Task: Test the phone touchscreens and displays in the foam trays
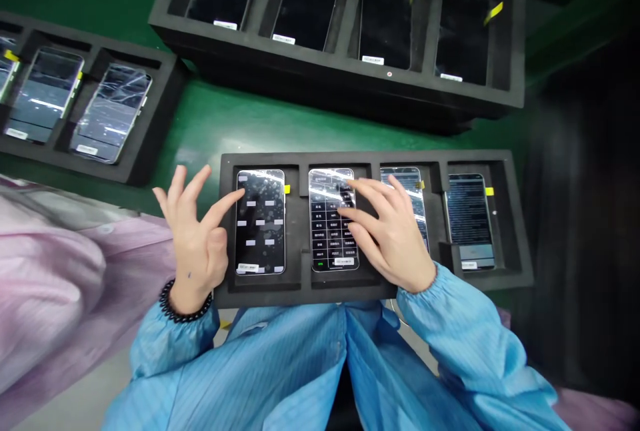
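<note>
A black foam tray point(370, 160) lies in front of me and holds several smartphones face up in separate slots. My left hand point(193, 237) has its fingers spread, and the index fingertip touches the screen of the leftmost phone point(260, 237), which shows a dark speckled display with white labels. My right hand point(393, 234) rests its fingertips on the second phone point(325, 237), whose screen shows a dark grid of menu tiles. That hand partly hides the third phone point(413, 194). The fourth phone point(470, 221) sits uncovered at the tray's right end. Neither hand grips anything.
Two more black foam trays of phones stand beyond, a raised one point(340, 37) at the back and one point(85, 104) at the left, on a green bench point(215, 124). A pink-sleeved arm point(60, 271) of a nearby person lies along the left.
</note>
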A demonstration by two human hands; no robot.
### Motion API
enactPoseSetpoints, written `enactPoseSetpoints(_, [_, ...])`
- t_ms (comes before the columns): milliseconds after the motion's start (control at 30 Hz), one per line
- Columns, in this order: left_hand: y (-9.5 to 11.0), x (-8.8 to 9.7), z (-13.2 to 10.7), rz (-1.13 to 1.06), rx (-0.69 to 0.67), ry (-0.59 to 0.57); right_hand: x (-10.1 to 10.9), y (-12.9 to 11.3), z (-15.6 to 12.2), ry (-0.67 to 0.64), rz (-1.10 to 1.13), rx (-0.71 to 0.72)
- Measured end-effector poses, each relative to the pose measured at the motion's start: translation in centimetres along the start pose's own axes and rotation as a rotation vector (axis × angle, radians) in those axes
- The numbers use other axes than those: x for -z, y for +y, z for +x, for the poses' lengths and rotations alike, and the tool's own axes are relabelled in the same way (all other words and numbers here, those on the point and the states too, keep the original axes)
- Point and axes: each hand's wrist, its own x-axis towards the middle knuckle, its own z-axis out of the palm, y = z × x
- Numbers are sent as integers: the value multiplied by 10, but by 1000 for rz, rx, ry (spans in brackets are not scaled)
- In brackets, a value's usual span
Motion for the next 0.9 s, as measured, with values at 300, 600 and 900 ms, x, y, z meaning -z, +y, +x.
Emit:
enactPoseSetpoints(300, [1,-1,4,35,9,-46,-4,-1,14,-74,-172,-33])
enactPoseSetpoints(600, [1,3,10,96,-7,-112,-4,-13,-20,102,-32,-42])
enactPoseSetpoints(900, [-3,1,17,143,18,-144,-7,-12,-22,66,-92,-134])
